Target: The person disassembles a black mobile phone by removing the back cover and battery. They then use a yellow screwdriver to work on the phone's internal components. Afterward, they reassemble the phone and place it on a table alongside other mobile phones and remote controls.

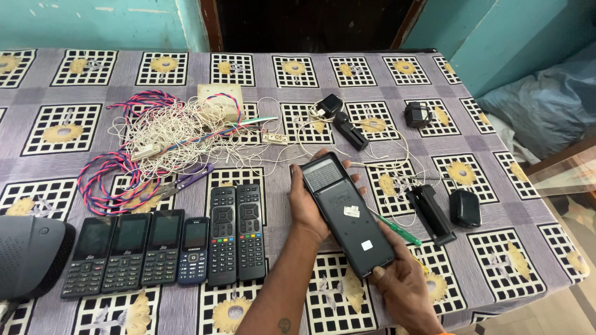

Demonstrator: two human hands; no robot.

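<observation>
Evidently, I had both hands on the long black plastic remote control (347, 214), turned back-side up over the near middle of the patterned tablecloth (496, 248): my left hand (308, 205) gripped its far end, my right hand (400, 282) pinched its near end. Its back cover looked still shut; the green-handled screwdriver (397, 231) lay just right, untouched.

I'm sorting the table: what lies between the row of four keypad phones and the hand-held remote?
In the head view, two black remotes lie side by side on the tablecloth, right of the phones and left of the left hand holding the remote.
</observation>
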